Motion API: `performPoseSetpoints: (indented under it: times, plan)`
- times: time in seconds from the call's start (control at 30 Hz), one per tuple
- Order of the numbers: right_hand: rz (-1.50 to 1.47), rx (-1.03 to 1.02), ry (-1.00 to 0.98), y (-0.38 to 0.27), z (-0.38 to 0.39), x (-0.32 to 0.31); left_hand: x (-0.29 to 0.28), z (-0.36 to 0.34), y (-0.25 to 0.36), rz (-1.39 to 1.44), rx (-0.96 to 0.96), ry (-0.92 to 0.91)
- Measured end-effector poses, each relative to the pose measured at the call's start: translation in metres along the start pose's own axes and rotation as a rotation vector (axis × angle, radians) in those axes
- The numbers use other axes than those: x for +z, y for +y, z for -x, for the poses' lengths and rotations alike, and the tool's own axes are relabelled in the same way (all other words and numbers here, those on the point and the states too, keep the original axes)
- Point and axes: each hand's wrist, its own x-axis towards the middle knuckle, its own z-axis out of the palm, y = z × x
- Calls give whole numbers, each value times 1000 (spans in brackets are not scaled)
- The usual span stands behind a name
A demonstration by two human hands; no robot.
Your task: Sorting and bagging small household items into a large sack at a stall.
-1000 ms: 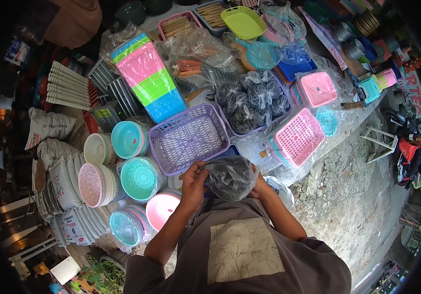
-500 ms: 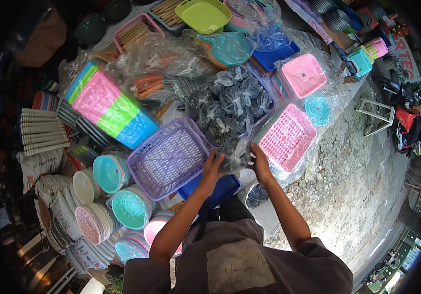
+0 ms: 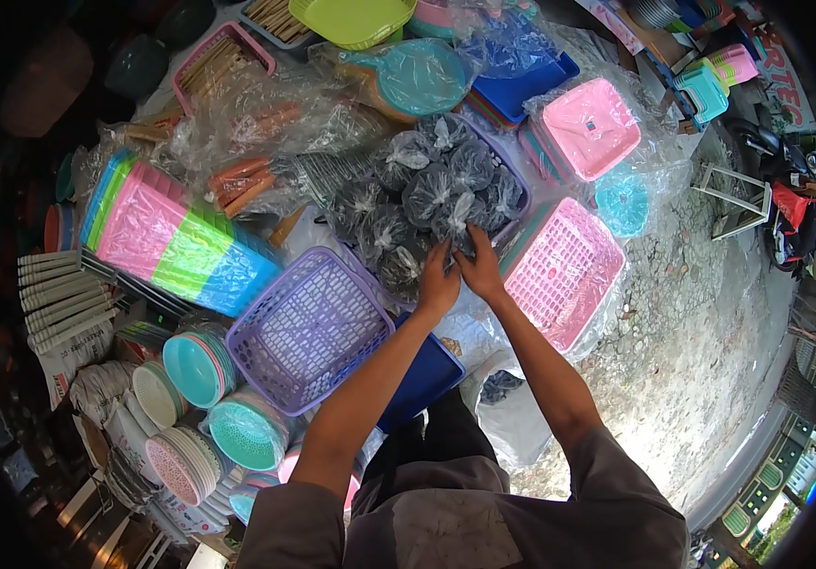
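Observation:
Several knotted see-through plastic bags with dark contents are heaped in a purple basket [image 3: 523, 194], its rim showing at the right. My left hand [image 3: 439, 284] and my right hand [image 3: 482, 270] are side by side at the heap's near edge. The fingers of both are drawn together against a knotted dark bag [image 3: 457, 216]; what lies under the fingertips is partly hidden. Left of my forearms, a second purple basket [image 3: 308, 327] with lattice walls tilts toward me, nothing in it. A blue tray [image 3: 424, 379] sits beneath my left forearm.
Wrapped pink baskets [image 3: 569, 275] stand right of my hands, pink basins [image 3: 590, 131] beyond them. Stacked coloured bins [image 3: 180, 237] and round colanders [image 3: 247, 431] crowd the left. A white sack [image 3: 512, 417] with dark bags inside stands near my legs. Rough concrete ground [image 3: 683, 322] stretches right.
Both hands have moved away from me with the dark bag, from the near side onto the heap. They are closer together now, and the view has shifted slightly.

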Motion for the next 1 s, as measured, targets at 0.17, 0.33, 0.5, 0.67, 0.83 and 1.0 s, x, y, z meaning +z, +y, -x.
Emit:
performPoseSetpoints:
  times: [0.17,0.33,0.5,0.67,0.83,1.0]
  plan:
    - [105,-42,-21,-2,6,-9,1,11,-18,40,-66,0]
    - [126,-53,33,-19,48,-21,-12,75,2,410,-281,-117]
    - [-198,126,-65,-53,151,-6,-40,161,-24,303,-433,-149]
    - [-253,326,-123,-24,283,7,-25,241,-45,266,-496,-261]
    - [-354,482,-18,-7,373,-3,11,301,-85,204,-427,-440]
    - [-253,599,285,38,436,-20,66,337,-107,199,-352,-589]
